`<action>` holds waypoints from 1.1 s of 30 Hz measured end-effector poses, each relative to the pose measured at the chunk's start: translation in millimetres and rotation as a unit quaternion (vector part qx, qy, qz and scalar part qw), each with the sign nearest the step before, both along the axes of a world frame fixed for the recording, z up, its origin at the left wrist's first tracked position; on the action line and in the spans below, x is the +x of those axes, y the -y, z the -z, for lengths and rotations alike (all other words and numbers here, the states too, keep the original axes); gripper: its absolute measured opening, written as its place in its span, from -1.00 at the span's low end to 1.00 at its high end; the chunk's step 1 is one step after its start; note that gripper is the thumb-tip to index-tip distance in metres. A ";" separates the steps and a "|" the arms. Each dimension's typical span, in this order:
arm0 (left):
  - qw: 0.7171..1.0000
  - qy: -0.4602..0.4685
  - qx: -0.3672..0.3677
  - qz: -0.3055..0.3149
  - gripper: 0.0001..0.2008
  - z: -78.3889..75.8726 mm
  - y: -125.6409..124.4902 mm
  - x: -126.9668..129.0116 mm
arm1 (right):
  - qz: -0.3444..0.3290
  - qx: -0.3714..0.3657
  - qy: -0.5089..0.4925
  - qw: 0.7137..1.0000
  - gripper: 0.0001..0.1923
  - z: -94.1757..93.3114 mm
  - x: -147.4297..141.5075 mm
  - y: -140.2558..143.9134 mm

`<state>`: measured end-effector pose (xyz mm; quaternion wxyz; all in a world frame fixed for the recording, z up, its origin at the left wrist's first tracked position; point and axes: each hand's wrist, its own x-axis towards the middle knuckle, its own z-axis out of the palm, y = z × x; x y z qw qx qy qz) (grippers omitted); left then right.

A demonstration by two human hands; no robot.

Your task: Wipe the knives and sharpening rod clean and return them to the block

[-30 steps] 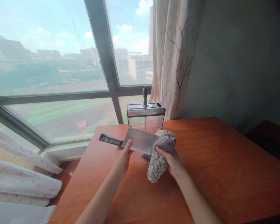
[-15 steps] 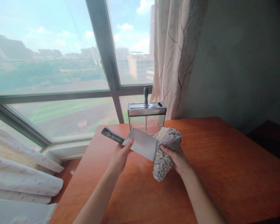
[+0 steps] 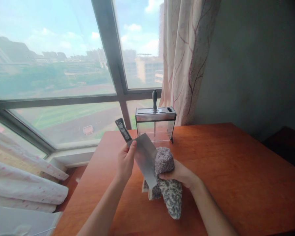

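Two hands work above the reddish wooden desk (image 3: 236,170): the left hand (image 3: 125,163) grips a steel cleaver with a black handle (image 3: 144,155) near its handle, blade tilted down. The right hand (image 3: 179,173) is closed around a fluffy grey cloth (image 3: 167,183) pressed against the blade.

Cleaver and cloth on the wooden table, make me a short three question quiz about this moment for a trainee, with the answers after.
1. Multiple choice: which hand grips the cleaver where handle meets blade? A) left hand B) right hand C) neither
2. True or false: the grey cloth lies flat on the table, untouched.
3. What stands at the table's far edge by the window, with one dark handle sticking up?

Key
1. A
2. False: the right hand holds it bunched against the blade.
3. The knife block, with a metal top and clear sides.
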<state>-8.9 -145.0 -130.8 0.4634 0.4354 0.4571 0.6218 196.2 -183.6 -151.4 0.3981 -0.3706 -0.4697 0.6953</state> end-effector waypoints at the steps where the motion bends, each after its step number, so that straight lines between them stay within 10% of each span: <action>1: 1.000 -0.010 0.003 -0.003 -0.63 -3.3 -0.9 0.9 | -0.019 0.007 0.006 1.000 -0.46 -0.1 -1.0 0.9; 9: 0.997 -0.042 0.012 0.059 -0.70 -25.1 -10.3 6.2 | -0.049 -0.015 -0.058 0.997 -0.48 4.9 -0.5 2.7; 16: 0.983 -0.133 0.038 0.119 -0.62 -13.6 -5.2 16.0 | 0.077 -0.082 -0.145 0.983 -0.56 4.3 -17.0 1.9; 24: 0.994 -0.098 0.003 0.050 -0.62 -10.9 -6.8 11.8 | 0.034 -0.066 -0.162 0.984 -0.51 6.8 -16.4 9.3; 33: 0.989 -0.117 0.025 0.085 -0.65 -7.4 -6.2 11.5 | 0.039 -0.031 -0.035 0.998 -0.46 7.5 -25.5 3.0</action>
